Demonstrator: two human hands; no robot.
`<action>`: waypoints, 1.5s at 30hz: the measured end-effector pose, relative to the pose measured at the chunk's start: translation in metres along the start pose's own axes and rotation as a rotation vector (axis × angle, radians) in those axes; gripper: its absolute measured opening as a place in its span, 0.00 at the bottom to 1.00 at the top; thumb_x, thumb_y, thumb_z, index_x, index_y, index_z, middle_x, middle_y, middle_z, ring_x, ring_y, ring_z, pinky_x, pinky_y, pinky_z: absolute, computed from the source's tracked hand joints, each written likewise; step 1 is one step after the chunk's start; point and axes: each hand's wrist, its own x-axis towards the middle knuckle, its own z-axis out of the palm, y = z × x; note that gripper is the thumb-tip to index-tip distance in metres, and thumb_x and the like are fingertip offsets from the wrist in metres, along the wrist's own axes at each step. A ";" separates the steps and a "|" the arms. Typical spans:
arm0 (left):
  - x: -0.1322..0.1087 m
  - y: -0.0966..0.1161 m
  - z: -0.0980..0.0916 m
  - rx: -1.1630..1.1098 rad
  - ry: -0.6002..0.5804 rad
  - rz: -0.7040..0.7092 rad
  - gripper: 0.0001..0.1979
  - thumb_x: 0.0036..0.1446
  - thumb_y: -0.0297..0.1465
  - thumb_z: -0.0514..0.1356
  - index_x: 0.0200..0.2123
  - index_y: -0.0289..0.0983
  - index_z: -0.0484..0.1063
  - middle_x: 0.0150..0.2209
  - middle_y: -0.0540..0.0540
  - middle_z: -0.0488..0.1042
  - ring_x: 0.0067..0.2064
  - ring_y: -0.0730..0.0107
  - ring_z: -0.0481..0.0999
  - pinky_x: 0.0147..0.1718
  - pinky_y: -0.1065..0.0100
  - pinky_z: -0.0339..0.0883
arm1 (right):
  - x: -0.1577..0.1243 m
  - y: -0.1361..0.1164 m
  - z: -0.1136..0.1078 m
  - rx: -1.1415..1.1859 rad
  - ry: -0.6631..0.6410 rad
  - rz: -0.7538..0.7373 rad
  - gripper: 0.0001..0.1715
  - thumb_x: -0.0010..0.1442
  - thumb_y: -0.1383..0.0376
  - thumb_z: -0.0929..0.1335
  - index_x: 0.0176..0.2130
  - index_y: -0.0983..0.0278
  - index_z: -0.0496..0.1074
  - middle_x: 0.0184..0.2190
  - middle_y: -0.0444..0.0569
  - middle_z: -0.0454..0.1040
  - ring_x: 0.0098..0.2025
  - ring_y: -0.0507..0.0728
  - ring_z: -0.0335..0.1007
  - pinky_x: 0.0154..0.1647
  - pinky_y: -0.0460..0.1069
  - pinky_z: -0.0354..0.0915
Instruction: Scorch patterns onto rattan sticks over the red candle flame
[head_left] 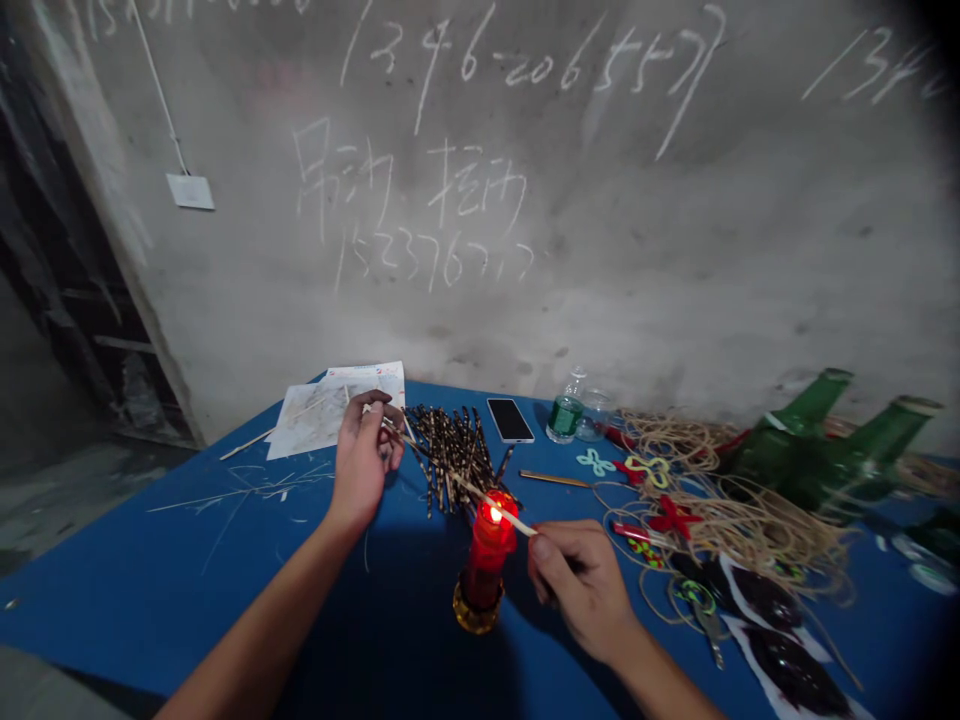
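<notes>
A thin pale stick (pixel 466 484) slants across the top of a lit red candle (pixel 487 560), which stands in a gold-coloured base. My left hand (pixel 360 460), its fingertips dark with smudges, is closed on the far end of the stick. At the near end, my right hand (pixel 583 585) pinches the stick between thumb and fingers. The flame glows right by the stick; whether it touches cannot be made out. Just behind the candle lies a pile of dark, banded sticks (pixel 452 445), close to my left hand.
Smudged white paper (pixel 307 425) and loose fibres lie left on the blue table (pixel 187 560). A phone (pixel 511 420), a small plastic bottle (pixel 565 410) and a brown pen-like rod (pixel 555 479) are behind. Tangled cord (pixel 757 520), green glass bottles (pixel 795 430) and pliers (pixel 709 630) occupy the right.
</notes>
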 end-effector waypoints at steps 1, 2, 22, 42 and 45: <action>0.000 0.000 0.000 -0.001 0.002 0.002 0.12 0.66 0.42 0.64 0.45 0.41 0.71 0.31 0.52 0.74 0.18 0.80 0.66 0.13 0.75 0.53 | 0.000 -0.001 0.000 0.003 0.001 -0.004 0.39 0.78 0.51 0.62 0.18 0.62 0.67 0.13 0.42 0.66 0.16 0.50 0.62 0.23 0.47 0.55; 0.000 0.001 0.000 -0.003 0.006 0.003 0.12 0.66 0.42 0.64 0.44 0.41 0.71 0.31 0.51 0.74 0.18 0.80 0.66 0.13 0.74 0.52 | 0.000 -0.001 0.000 0.004 0.003 -0.008 0.39 0.78 0.51 0.62 0.18 0.62 0.67 0.13 0.42 0.67 0.17 0.50 0.62 0.23 0.47 0.55; 0.001 0.003 -0.001 -0.039 0.034 -0.009 0.12 0.65 0.40 0.65 0.48 0.42 0.72 0.32 0.51 0.74 0.18 0.80 0.66 0.13 0.76 0.50 | -0.001 -0.002 0.002 0.054 -0.017 0.042 0.38 0.80 0.54 0.61 0.19 0.63 0.67 0.15 0.41 0.66 0.19 0.49 0.61 0.26 0.46 0.57; 0.003 0.004 0.001 -0.072 0.144 -0.017 0.12 0.62 0.35 0.66 0.48 0.39 0.74 0.30 0.51 0.72 0.19 0.81 0.64 0.14 0.77 0.54 | -0.005 0.006 0.005 0.157 0.172 0.161 0.14 0.74 0.56 0.69 0.38 0.61 0.74 0.20 0.37 0.66 0.19 0.49 0.59 0.20 0.44 0.54; 0.004 0.004 0.001 -0.080 0.147 -0.018 0.12 0.61 0.34 0.67 0.47 0.39 0.75 0.30 0.51 0.72 0.20 0.80 0.64 0.14 0.77 0.54 | -0.005 0.006 0.006 0.129 0.245 0.132 0.08 0.72 0.58 0.71 0.42 0.60 0.75 0.21 0.36 0.66 0.19 0.48 0.58 0.20 0.44 0.55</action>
